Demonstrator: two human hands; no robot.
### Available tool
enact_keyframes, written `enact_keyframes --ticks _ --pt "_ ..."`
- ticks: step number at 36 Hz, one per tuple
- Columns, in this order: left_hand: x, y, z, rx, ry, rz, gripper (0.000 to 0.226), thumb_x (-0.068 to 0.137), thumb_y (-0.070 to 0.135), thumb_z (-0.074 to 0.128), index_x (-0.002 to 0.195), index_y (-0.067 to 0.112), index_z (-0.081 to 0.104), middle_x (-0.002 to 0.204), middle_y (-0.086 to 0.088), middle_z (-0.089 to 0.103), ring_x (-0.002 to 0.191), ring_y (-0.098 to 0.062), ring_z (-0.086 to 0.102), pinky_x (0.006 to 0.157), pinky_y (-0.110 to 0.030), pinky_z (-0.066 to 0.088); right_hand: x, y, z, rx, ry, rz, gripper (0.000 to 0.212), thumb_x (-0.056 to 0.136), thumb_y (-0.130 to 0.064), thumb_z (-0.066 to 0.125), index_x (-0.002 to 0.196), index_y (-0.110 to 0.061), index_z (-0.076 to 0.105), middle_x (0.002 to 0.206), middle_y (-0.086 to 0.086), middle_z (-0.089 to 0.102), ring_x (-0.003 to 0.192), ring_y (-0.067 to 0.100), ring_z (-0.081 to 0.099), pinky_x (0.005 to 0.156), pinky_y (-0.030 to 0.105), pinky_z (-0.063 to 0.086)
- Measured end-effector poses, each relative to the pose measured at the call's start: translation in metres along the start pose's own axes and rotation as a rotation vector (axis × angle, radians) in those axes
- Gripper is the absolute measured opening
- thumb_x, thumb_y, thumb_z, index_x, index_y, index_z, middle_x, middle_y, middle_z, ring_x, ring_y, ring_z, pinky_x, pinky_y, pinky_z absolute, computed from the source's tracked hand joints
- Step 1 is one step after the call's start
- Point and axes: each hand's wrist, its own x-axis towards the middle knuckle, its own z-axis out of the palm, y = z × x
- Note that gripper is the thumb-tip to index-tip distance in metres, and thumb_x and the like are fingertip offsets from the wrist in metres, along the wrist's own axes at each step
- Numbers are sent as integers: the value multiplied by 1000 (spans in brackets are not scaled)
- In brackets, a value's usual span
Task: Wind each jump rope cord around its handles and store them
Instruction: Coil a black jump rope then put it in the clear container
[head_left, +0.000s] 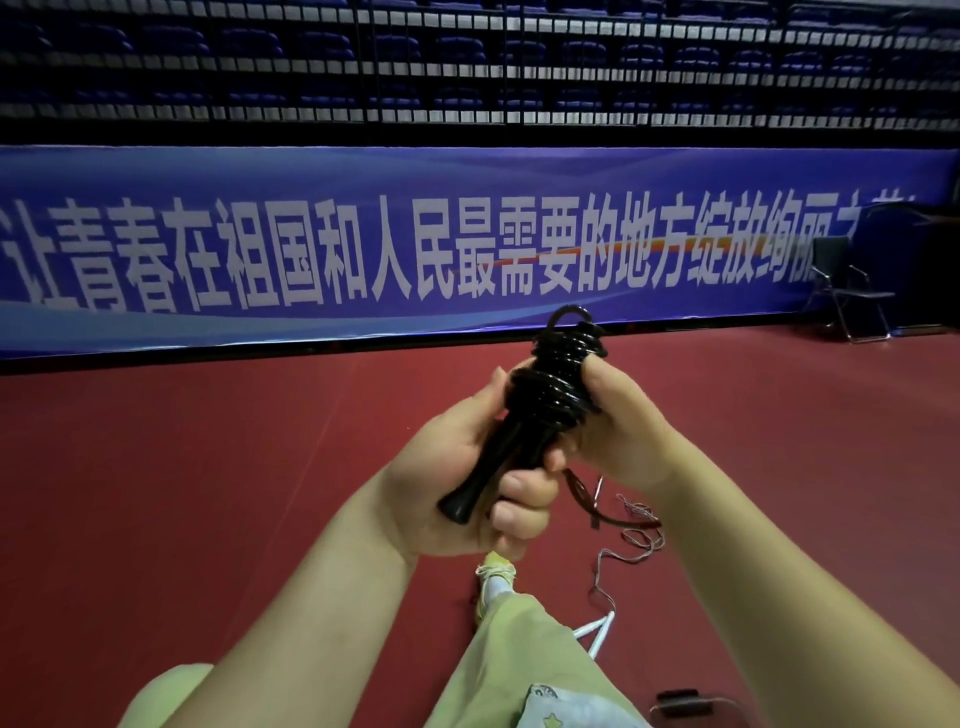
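Note:
I hold a black jump rope (556, 379) up in front of me, its cord coiled in many turns around the upper part of its paired black handles (483, 467). My left hand (467, 467) grips the lower handles, fingers curled round them. My right hand (613, 431) grips the coiled cord from the right, thumb on the windings. A small loop of cord sticks out at the top. On the red floor below lie a thin pale cord (628, 540) with white handles (597, 631) and another dark rope (597, 504).
I sit on a red sports floor (208, 493), my leg in light green trousers (519, 654) and a yellow shoe (493, 577) stretched forward. A small black object (680, 699) lies at the lower right. A blue banner (467, 244) lines the barrier ahead; a folding chair (852, 291) stands at right.

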Motion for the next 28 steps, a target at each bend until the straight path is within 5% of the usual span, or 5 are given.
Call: enact_keyframes --ticks 9,15,18,23,28 --pt "2 1 7 210 460 112 65 71 72 30 74 13 57 52 3 40 41 -9 39 44 -20 20 1 1 -6 -266 99 183 70 62 -87 47 65 -18 59 53 2 49 42 12 32 45 25 21" --pt "0 2 1 607 760 143 60 86 68 28 85 16 57 56 3 46 49 -14 42 46 -23 25 -6 -1 -10 -511 179 353 74 76 -84 30 67 -13 48 59 1 36 46 12 27 45 26 19" --pt "5 1 0 774 869 146 60 92 63 23 83 15 58 56 5 48 49 -14 44 44 -22 30 -5 3 -8 -496 209 379 72 77 -82 28 57 -20 60 57 -4 42 45 11 31 45 24 23" --pt "10 -5 -11 1289 1014 105 62 89 67 25 72 14 51 68 -2 55 64 -23 52 71 -44 47 -1 6 -2 -513 299 427 64 59 -83 41 66 -22 57 59 -6 47 44 8 36 48 23 26" --pt "11 -5 -12 1290 975 169 53 88 66 31 72 19 49 67 3 56 62 -15 51 66 -36 43 -2 10 -4 -501 319 303 38 87 -64 44 67 -33 53 47 -21 51 42 -5 44 56 21 30"
